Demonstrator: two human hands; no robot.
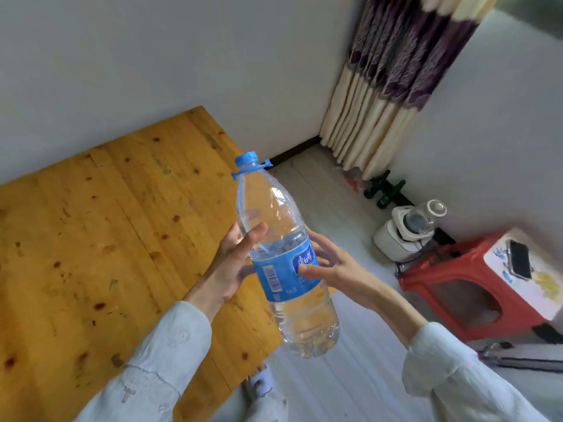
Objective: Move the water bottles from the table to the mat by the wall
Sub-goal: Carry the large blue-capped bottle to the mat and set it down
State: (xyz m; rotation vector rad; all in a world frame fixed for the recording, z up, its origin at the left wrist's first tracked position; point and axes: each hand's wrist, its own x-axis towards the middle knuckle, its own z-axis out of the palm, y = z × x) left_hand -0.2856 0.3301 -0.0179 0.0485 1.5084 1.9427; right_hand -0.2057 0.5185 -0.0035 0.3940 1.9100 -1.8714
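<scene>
A large clear water bottle (283, 263) with a blue cap and blue label is held in the air, tilted, its cap pointing up and left. My left hand (231, 263) grips it from the left just above the label. My right hand (329, 266) holds it from the right, thumb across the label. The bottle hangs over the right edge of the wooden table (100, 239), whose top is bare where it shows. No mat is in view.
A white wall runs behind the table. A striped curtain (393, 74) hangs in the corner. On the floor to the right are dark dumbbells (387, 190), a white appliance (402, 233) and a red plastic stool (475, 284) with a phone on it.
</scene>
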